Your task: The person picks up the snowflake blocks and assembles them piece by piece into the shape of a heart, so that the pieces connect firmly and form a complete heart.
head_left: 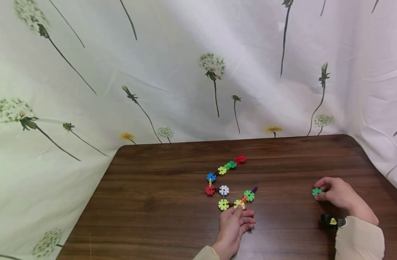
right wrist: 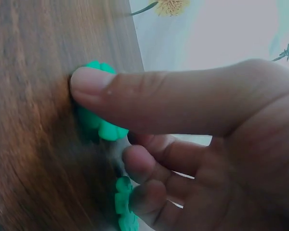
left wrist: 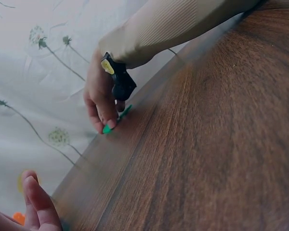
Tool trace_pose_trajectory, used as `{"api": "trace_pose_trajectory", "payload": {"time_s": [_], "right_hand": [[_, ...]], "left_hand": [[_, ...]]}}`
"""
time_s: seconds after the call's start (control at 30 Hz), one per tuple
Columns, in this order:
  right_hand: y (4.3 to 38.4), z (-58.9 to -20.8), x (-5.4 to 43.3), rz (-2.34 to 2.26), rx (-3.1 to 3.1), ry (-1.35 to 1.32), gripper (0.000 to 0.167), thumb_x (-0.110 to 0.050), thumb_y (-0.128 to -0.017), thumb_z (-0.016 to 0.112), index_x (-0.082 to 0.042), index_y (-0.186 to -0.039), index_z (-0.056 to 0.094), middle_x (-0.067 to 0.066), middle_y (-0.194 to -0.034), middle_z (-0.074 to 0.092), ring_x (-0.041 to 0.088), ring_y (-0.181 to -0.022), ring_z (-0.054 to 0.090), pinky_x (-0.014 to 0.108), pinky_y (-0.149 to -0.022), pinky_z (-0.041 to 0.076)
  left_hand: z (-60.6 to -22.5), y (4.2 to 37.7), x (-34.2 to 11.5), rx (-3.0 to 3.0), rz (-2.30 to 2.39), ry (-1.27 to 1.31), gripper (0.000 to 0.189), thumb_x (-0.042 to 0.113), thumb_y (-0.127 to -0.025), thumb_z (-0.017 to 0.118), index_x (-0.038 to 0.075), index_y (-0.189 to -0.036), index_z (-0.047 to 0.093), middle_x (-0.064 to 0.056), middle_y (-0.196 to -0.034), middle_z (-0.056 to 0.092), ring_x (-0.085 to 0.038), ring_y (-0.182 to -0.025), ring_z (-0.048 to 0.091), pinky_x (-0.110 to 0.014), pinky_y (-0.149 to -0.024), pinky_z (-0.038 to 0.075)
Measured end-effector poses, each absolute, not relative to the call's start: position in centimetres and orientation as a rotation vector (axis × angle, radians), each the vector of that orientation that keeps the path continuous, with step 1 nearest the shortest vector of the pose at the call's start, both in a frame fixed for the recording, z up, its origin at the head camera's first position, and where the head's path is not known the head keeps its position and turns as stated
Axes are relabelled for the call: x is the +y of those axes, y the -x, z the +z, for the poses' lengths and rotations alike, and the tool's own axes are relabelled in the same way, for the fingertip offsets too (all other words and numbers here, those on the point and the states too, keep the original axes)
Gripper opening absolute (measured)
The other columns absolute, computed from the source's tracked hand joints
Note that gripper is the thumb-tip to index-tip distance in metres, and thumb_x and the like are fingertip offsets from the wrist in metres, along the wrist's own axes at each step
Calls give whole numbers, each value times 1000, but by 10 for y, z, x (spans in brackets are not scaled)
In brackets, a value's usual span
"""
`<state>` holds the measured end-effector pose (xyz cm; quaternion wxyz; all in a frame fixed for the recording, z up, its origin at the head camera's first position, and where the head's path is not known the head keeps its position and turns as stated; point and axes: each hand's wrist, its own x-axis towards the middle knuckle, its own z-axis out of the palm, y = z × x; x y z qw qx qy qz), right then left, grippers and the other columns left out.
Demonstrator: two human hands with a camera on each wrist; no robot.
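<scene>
My left hand (head_left: 231, 224) is at the near end of a bent chain of notched plastic discs on the table. Its thumb tip overlaps a pale yellow disc (head_left: 238, 203), while the other fingers extend to the right. An orange disc (head_left: 244, 199), seen on edge, joins that yellow one to a green disc (head_left: 249, 195) with a purple disc (head_left: 254, 189) beyond. Far to the right, my right hand (head_left: 340, 194) pinches a loose green disc (head_left: 317, 192) close over the tabletop. The right wrist view shows a second green piece (right wrist: 125, 207) by the lower fingers.
The chain runs on through a yellow disc (head_left: 223, 204), white disc (head_left: 224, 190), red disc (head_left: 209, 190) and blue disc (head_left: 211, 177) to a red end piece (head_left: 240, 159). A flower-printed curtain (head_left: 172, 72) hangs behind the brown table (head_left: 146, 202).
</scene>
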<state>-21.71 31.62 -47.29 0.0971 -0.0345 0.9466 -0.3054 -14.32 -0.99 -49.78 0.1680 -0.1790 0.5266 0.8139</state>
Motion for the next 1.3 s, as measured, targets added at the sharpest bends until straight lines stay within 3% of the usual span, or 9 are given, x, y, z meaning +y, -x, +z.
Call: {"api": "trace_pose_trajectory", "payload": {"time_s": [0.43, 0.7, 1.3], "right_hand": [[224, -478, 294, -1075, 2855, 244, 13, -10, -85, 71, -5, -96, 67, 3, -83, 66, 1, -68, 57, 23, -62, 46], [240, -483, 250, -1474, 2518, 328, 20, -13, -92, 64, 2, -105, 62, 12, -89, 65, 10, -74, 63, 28, -67, 58], [248, -489, 195, -1664, 2245, 209, 24, -6, -92, 62, 12, -108, 57, 13, -86, 68, 14, -71, 67, 30, -66, 60]], "left_hand": [[-497, 143, -10, 1509, 2328, 483, 34, 19, -102, 43, -10, -119, 51, -12, -94, 71, -12, -70, 65, -24, -65, 55], [-497, 142, -10, 1511, 2331, 485, 33, 18, -102, 43, -10, -119, 50, -10, -91, 72, -11, -69, 65, -24, -64, 54], [-496, 142, -9, 1500, 2330, 495, 31, 18, -102, 43, -9, -117, 50, -7, -89, 72, -9, -67, 64, -22, -63, 54]]}}
